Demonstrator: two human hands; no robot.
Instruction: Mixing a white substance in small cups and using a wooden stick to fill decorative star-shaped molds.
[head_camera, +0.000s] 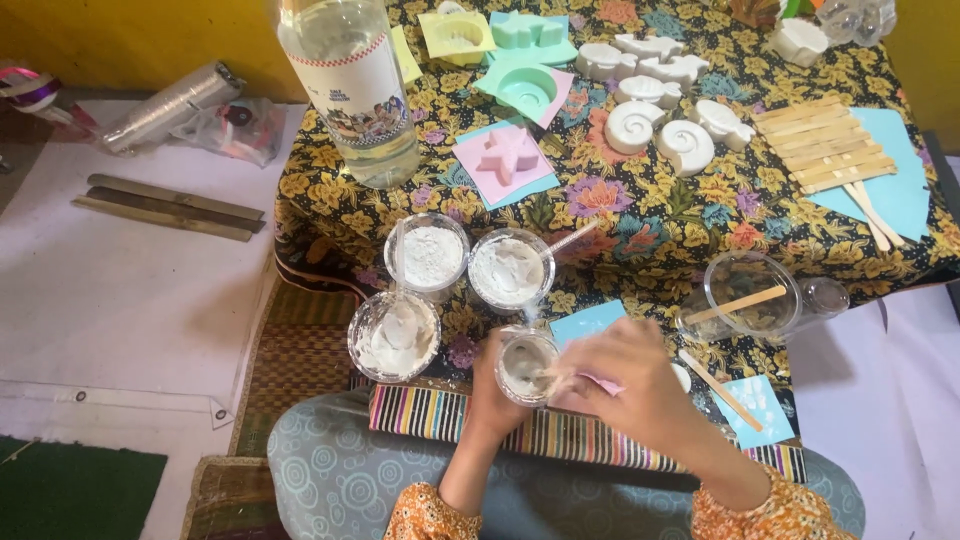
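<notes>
My left hand (492, 392) grips a small clear cup (526, 364) of white paste at the near edge of the flowered cloth (640, 230). My right hand (625, 385) is closed on a thin stick whose tip is in that cup; the stick itself is mostly hidden by my fingers. Three more clear cups of white powder or paste stand just beyond: one at the left (394, 336), one behind it (428, 256), one with a stick in it (510, 270).
A large clear bottle (352, 85) stands at the back left. Pastel moulds (528, 92), a pink star mould (506, 156) and white plaster shell casts (660, 125) lie beyond. Wooden sticks (830, 150) rest on blue paper at right. An empty clear cup with a stick (750, 295) sits nearby.
</notes>
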